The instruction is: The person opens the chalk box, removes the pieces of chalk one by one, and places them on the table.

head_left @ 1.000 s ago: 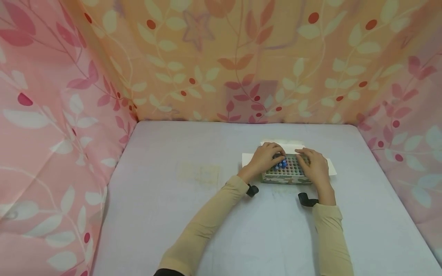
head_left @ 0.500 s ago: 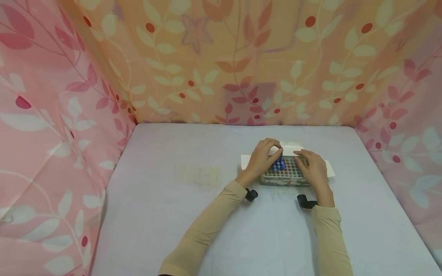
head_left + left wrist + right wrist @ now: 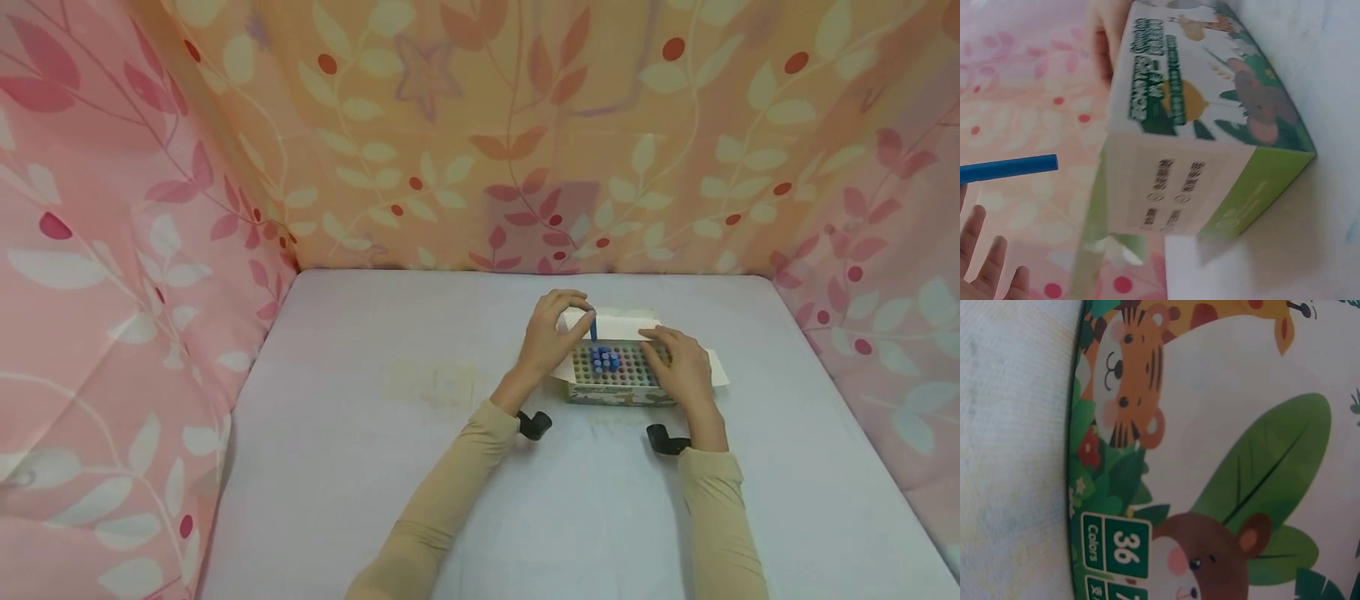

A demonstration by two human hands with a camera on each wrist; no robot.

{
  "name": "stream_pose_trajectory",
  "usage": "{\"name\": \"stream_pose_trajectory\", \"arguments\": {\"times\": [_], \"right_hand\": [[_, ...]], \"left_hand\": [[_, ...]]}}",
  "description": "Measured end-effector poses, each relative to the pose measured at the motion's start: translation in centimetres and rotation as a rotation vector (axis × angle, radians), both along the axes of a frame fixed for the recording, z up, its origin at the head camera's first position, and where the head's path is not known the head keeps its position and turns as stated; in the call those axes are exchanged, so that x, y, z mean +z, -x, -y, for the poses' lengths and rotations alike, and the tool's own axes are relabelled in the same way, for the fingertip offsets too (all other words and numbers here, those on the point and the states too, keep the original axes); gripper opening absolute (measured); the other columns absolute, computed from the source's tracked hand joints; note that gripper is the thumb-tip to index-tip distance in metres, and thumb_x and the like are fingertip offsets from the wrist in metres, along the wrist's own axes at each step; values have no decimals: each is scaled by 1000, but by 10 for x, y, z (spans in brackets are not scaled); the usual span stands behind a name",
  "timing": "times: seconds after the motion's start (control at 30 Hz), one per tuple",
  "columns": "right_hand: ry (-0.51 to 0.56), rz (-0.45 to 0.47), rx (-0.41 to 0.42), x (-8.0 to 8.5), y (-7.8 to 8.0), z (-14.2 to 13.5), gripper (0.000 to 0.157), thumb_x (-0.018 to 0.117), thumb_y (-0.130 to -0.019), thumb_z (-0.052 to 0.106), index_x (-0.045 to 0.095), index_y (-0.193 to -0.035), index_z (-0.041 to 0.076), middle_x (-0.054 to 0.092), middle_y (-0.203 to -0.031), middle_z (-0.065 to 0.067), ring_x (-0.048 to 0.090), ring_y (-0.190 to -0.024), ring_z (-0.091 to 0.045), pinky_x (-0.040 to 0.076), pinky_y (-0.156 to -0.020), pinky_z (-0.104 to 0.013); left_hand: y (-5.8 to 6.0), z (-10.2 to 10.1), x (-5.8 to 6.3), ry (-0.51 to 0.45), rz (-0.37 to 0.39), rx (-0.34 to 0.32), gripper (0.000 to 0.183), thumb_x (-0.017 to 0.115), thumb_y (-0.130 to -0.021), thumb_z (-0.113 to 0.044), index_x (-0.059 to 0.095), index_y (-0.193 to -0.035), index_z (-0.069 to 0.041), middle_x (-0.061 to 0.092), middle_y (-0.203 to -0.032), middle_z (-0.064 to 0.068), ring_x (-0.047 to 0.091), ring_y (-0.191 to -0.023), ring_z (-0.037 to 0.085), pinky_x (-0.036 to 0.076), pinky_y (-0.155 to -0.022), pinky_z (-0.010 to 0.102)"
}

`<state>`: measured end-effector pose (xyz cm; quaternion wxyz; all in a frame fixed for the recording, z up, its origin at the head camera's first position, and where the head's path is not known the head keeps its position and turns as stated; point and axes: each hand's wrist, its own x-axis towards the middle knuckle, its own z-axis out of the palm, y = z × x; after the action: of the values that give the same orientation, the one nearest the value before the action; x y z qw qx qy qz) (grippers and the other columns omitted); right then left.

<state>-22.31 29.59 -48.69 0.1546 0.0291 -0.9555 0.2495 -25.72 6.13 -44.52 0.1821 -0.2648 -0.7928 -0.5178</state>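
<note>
My left hand (image 3: 547, 336) pinches a slim blue marker pen (image 3: 594, 327) between thumb and fingertips, upright above the left back part of the box. In the left wrist view the blue marker pen (image 3: 1016, 169) crosses the left edge, with other fingers (image 3: 990, 269) spread below it. The animal-print box (image 3: 618, 395) holds a grid of round pen ends, and several blue pens (image 3: 604, 360) stand raised in a cluster at its left middle. My right hand (image 3: 682, 367) rests on the box's right end, fingers extended over the top. The box wall (image 3: 1229, 437) fills the right wrist view.
White flaps (image 3: 626, 327) of the box stick out at its back and sides. The box stands on a white-covered table (image 3: 360, 475). Flowered curtains (image 3: 480, 150) enclose the back and sides. Black wrist cameras (image 3: 536, 426) sit on both wrists.
My left hand has drawn a blue marker pen up out of the raised cluster and moved left and back with it. The right hand stays on the box.
</note>
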Motion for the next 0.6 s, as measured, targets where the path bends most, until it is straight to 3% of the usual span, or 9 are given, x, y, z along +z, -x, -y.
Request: {"name": "stream_pose_trajectory", "arguments": {"times": [0.3, 0.5, 0.6], "right_hand": [[-8, -10, 10, -3, 0, -1, 32, 54, -94, 29, 61, -119, 10, 51, -129, -23, 43, -117, -46, 26, -94, -63], [-16, -9, 3, -2, 1, -1, 32, 55, -93, 28, 61, -119, 10, 51, -129, -24, 43, -117, -46, 27, -94, -62], [-13, -10, 3, -2, 1, -1, 32, 56, -93, 28, 61, -119, 11, 51, -129, -23, 43, -117, -45, 27, -94, -62]], "left_hand": [[-5, 32, 10, -87, -31, 7, 10, 64, -87, -22, 65, -88, -13, 61, -111, 0, 51, -108, 15, 40, -93, 31], [-8, 55, 11, -70, -20, 57, 8, 63, -87, -21, 64, -85, -13, 62, -110, 0, 52, -107, 15, 41, -93, 33], [-9, 69, 10, -49, 20, 70, 8, 63, -87, -22, 64, -86, -14, 62, -108, -1, 53, -106, 13, 41, -92, 34]]}}
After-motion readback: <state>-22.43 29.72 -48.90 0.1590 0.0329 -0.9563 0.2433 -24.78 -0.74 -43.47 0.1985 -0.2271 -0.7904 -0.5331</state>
